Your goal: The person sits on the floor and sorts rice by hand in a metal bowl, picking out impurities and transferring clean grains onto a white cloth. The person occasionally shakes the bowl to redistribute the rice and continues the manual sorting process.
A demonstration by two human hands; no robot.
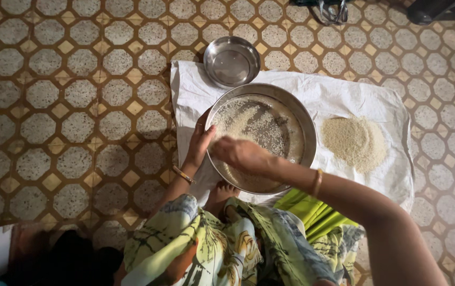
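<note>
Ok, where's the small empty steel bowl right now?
In the head view the small steel bowl sits at top centre, on the far edge of the white cloth, just beyond the large steel plate of grain.

Right elbow — cropped (lower edge)

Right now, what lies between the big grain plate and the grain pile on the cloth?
Only bare white cloth shows between the big plate and the grain pile, in the head view.

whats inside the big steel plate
The big steel plate holds a thin layer of pale grains, with bare metal streaks showing. The right hand covers the near part, so what lies beneath it cannot be seen. The left hand grips the rim.
</note>
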